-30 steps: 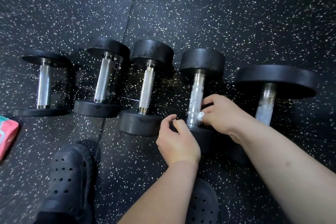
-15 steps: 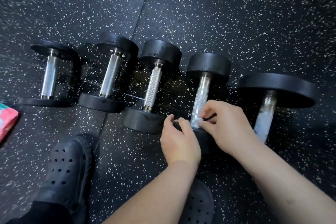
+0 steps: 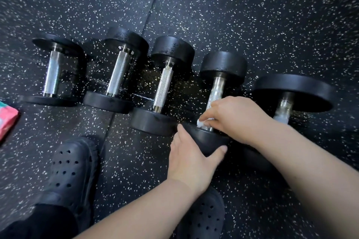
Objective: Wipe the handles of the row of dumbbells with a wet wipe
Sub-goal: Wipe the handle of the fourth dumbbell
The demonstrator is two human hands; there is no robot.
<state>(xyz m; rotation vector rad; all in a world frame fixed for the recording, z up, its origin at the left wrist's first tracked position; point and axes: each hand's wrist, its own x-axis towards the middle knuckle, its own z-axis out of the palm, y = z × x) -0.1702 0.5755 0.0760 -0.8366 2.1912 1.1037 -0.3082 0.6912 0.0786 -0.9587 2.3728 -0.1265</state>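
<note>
Right now my right hand (image 3: 239, 116) pinches the wet wipe (image 3: 201, 122) against the near end of the fourth dumbbell's handle (image 3: 216, 91), just above the near head (image 3: 209, 139). My left hand (image 3: 192, 157) grips that head, fingers on one side and thumb on the other, to steady it. The handle's long axis runs away from me, leaning slightly right toward the far head (image 3: 223, 66), so I judge the stroke must go forward along it. The third dumbbell's handle (image 3: 164, 89) lies to the left, nearer my left hand.
</note>
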